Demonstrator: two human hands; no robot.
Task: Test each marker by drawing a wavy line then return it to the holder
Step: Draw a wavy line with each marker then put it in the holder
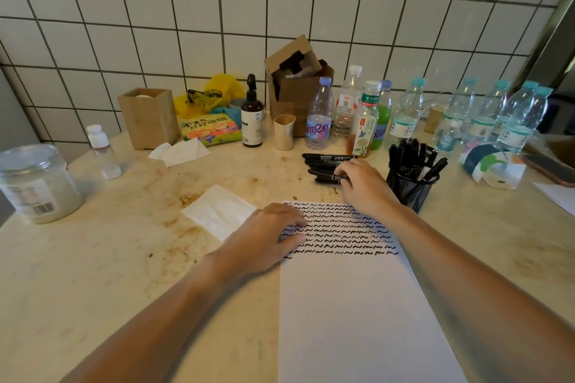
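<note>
The right hand (362, 185) is reached forward past the top edge of the sheet of paper (357, 305), its fingers curled down onto the nearest of the loose black markers (326, 166), which is pinched at its near end between the fingertips. The rest of that small pile is laid side by side on the table (124, 258), just beyond and to the left of the knuckles, all lengthwise across the view. Immediately to the right of the same hand, close beside the wrist, the black mesh holder (412, 186) is stood upright, filled with many more black markers whose caps are fanned outward.

The left hand (267, 235) is laid flat, palm down, with fingers relaxed and extended onto the left edge of the paper, over the start of the rows of black wavy lines (342, 230) by which the upper part of the sheet is covered. A folded white tissue (219, 211) is seen just left of that hand. Farther back, a row of plastic bottles (320, 115), a cardboard box (297, 84) and a wooden box (147, 116) are ranged along the tiled wall.
</note>
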